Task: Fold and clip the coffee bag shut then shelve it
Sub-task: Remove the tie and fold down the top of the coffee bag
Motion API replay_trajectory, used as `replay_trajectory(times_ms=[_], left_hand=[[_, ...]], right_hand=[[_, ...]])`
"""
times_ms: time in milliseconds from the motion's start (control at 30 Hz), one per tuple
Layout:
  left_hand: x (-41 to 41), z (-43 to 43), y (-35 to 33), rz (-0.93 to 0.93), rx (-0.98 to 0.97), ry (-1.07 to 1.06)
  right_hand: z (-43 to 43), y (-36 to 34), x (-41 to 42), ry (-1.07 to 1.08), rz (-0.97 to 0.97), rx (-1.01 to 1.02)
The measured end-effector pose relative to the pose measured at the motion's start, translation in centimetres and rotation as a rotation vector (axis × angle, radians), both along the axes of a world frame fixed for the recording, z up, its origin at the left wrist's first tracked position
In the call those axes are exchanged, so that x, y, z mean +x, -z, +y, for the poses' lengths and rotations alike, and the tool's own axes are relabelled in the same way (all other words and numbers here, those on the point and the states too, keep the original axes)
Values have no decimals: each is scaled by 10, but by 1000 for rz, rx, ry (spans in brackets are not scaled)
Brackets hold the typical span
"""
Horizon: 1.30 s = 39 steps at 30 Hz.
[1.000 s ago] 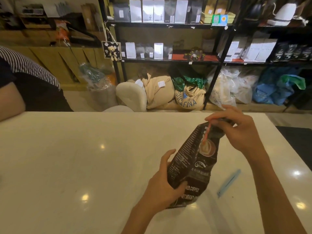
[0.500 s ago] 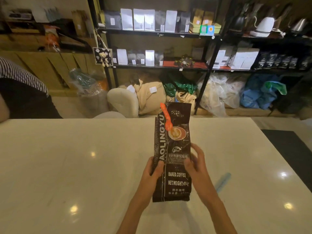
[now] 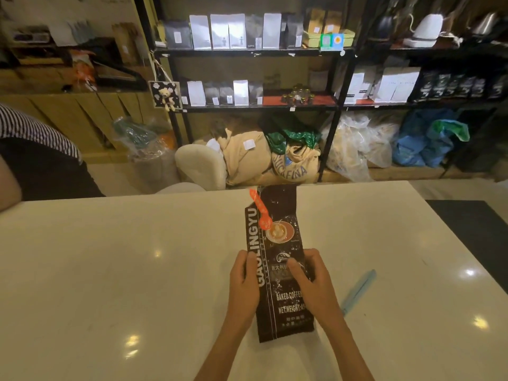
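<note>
A tall black coffee bag (image 3: 277, 243) stands upright on the white table (image 3: 110, 270), its printed front facing me. An orange plastic scoop (image 3: 259, 210) is stuck to the bag's upper left front. My left hand (image 3: 244, 284) grips the bag's left edge at mid height. On the right side, my right hand (image 3: 313, 281) holds the bag with the thumb across its front. A light blue clip (image 3: 357, 291) lies flat on the table just right of my right wrist. The black shelf unit (image 3: 247, 53) with rows of bags stands beyond the table.
Another person's striped sleeve and arm (image 3: 33, 149) rest at the table's far left edge. Burlap sacks (image 3: 275, 158) and plastic bags (image 3: 360, 144) fill the floor under the shelves. A white chair back (image 3: 203, 163) sits behind the table. A dark mat (image 3: 472, 232) lies to the right.
The bag went from tilted, with my right hand at its top, to upright and held by both hands at its middle. My view has shifted slightly lower and closer.
</note>
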<state>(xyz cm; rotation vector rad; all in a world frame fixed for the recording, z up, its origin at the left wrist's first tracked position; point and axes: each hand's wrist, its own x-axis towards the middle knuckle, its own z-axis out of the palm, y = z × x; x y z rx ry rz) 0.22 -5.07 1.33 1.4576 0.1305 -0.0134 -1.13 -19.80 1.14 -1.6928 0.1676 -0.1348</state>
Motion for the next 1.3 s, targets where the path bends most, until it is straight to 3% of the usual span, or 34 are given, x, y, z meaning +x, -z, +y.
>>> replay_trajectory(times_ms=[167, 300, 367, 467, 633, 733, 800, 900, 1000, 1033, 1167, 1300], left_hand=[[-6, -5, 1, 35, -43, -21], [-5, -7, -4, 88, -123, 37], [-3, -7, -7, 73, -122, 88], [5, -5, -11, 15, -54, 58], [11, 3, -11, -97, 36, 40], [9, 0, -10, -74, 28, 20], [12, 2, -17, -114, 10, -62], [29, 23, -47, -377, 284, -131], [61, 33, -92, -617, 746, 93], [69, 32, -106, -635, 788, 154], [88, 31, -136, -506, 607, 276], [90, 24, -138, -414, 587, 426]], right_hand=[[-4, 4, 1, 20, 2, -48], [-10, 13, -6, -108, 171, -63], [-12, 15, -12, -135, 247, 99], [-7, 8, -17, -91, 175, 247], [-2, -5, -17, 130, -65, 13], [2, -4, -16, 171, -120, -77], [4, -1, -18, 165, -159, -242], [3, -1, -22, 145, -215, -402], [1, -5, -23, 93, -198, -358], [1, -7, -24, 78, -195, -343], [-3, -9, -31, 40, -174, -264], [-3, -13, -36, 14, -270, -330]])
